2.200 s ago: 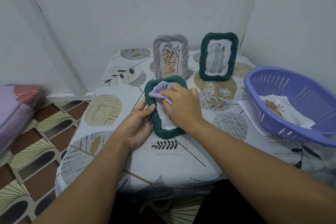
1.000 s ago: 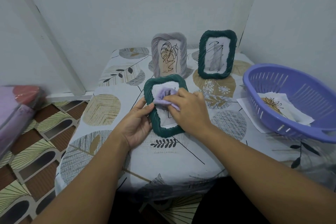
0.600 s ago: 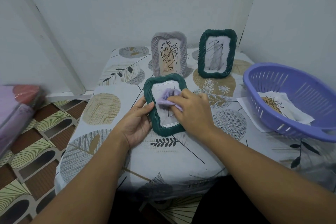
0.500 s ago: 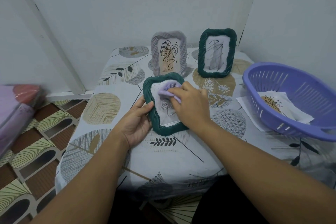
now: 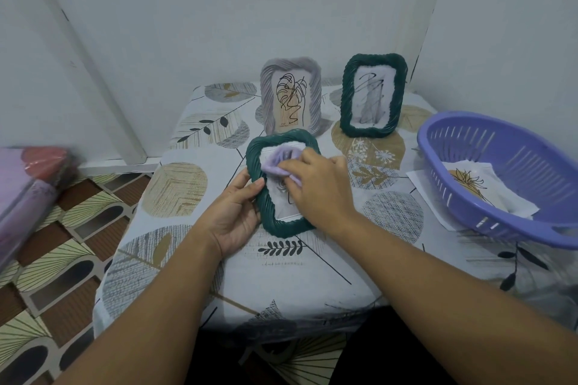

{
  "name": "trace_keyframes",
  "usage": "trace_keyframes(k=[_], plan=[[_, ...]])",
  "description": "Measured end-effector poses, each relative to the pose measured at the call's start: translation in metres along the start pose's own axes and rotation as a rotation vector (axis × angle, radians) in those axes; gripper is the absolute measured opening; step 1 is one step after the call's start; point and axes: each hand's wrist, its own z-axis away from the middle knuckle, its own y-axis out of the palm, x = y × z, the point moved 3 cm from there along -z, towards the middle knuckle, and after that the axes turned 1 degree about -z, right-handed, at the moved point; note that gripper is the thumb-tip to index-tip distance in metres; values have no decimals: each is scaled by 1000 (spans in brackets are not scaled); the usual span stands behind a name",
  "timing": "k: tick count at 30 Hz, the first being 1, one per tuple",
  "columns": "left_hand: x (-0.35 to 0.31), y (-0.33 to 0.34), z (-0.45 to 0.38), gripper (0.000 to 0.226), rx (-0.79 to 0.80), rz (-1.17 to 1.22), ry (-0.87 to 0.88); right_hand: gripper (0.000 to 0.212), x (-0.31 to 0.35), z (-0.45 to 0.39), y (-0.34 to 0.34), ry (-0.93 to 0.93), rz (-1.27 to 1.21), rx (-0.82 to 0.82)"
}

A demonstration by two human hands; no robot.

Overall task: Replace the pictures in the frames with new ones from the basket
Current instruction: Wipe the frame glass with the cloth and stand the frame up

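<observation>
A dark green rope-edged picture frame [image 5: 275, 228] lies tilted on the table in front of me. My left hand [image 5: 233, 216] grips its left edge. My right hand [image 5: 319, 187] presses a crumpled lilac cloth [image 5: 278, 161] against the glass near the frame's top. A line drawing shows faintly under the glass. Behind stand a grey frame [image 5: 292, 95] with a leaf drawing and a second green frame [image 5: 373, 94] with a dark scribble. The purple basket [image 5: 513, 147] at the right holds a white picture [image 5: 469, 183] with a brown and black plant drawing.
The small table [image 5: 187, 184] has a leaf-patterned plastic cover and stands in a white wall corner. A white sheet [image 5: 420, 180] lies partly under the basket. A pink and purple wrapped bundle [image 5: 28, 184] sits at the left over patterned floor tiles.
My right hand has rubbed the lilac cloth back and forth over the frame's glass, from the top down to the middle and up again. My left hand kept its grip on the frame.
</observation>
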Motion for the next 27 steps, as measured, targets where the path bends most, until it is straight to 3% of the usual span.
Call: trace_keyframes(k=[4,10,16,23,27], plan=[[0,0,0,45,-2,5,6,15,0,15,-1,-61,0,-22],[-1,3,2,45,-1,-6,7,21,-7,-6,-5,61,0,-22],[1,2,0,44,-12,-1,-4,18,-7,30,-6,-37,28,-28],[1,1,-1,45,-30,-8,1,23,-19,-13,-10,132,95,-21],[1,1,-1,45,-24,-11,-4,21,-13,3,-7,106,103,0]])
